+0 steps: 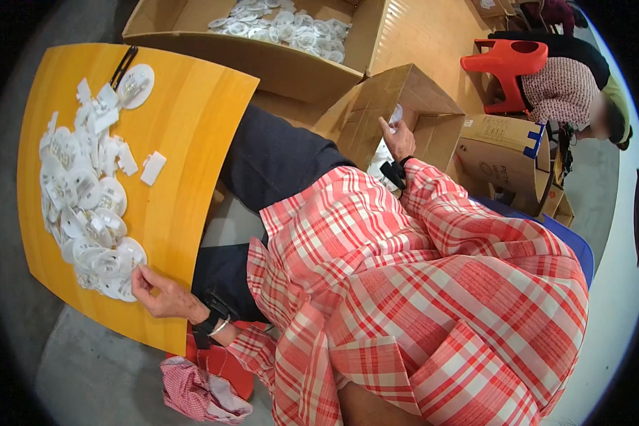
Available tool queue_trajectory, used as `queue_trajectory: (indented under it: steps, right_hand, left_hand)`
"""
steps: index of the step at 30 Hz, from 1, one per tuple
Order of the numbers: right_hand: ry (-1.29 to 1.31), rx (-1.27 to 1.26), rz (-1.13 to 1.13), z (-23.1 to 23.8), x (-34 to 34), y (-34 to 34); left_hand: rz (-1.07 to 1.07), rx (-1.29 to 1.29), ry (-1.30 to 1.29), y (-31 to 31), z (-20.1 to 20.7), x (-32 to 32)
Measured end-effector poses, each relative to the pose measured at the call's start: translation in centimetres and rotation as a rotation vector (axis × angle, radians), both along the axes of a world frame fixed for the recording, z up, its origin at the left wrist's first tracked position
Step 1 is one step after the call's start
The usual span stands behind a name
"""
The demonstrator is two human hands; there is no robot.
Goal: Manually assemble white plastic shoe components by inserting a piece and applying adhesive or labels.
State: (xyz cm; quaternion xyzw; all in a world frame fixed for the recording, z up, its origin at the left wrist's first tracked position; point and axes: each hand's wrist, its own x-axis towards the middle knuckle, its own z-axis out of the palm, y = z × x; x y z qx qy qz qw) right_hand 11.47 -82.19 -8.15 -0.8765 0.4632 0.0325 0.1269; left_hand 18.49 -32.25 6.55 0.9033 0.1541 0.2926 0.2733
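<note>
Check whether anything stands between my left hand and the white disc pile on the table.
Nothing visible does: your left hand is at the edge of the white disc pile on the yellow table.

Head camera, one view: wide fisheye, worn on the head, facing down; plaid shirt [383, 263] nearest, left hand [165, 293] and right hand [399, 140] beyond, yellow table [184, 128] at left, large cardboard box [255, 62] farther off.

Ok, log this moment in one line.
Left hand at edge of white-piece pile | pile on yellow table | right hand at open cardboard box, grip unclear | larger box holds more white pieces
</note>
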Motion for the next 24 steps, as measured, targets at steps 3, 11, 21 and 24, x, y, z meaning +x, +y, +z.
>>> queue_trajectory:
  steps: [3,11,21,24]
  right_hand:
    - [-0.166,0.018,0.196,0.1,1.7,1.1]
    - [-0.299,0.581,-0.018,-5.8,10.6,-5.1]
    - [-0.054,0.747,-0.159,-12.0,15.1,-8.3]
    - [0.184,0.466,0.237,-15.7,14.7,-13.0]
  left_hand:
    - [0.009,0.056,0.053,0.4,-0.4,-0.8]
    - [-0.036,0.025,0.077,0.8,-1.6,-2.0]
    - [-0.09,0.141,0.14,-0.3,-0.9,-0.6]
    - [-0.098,0.092,0.15,-0.5,-1.6,-0.1]
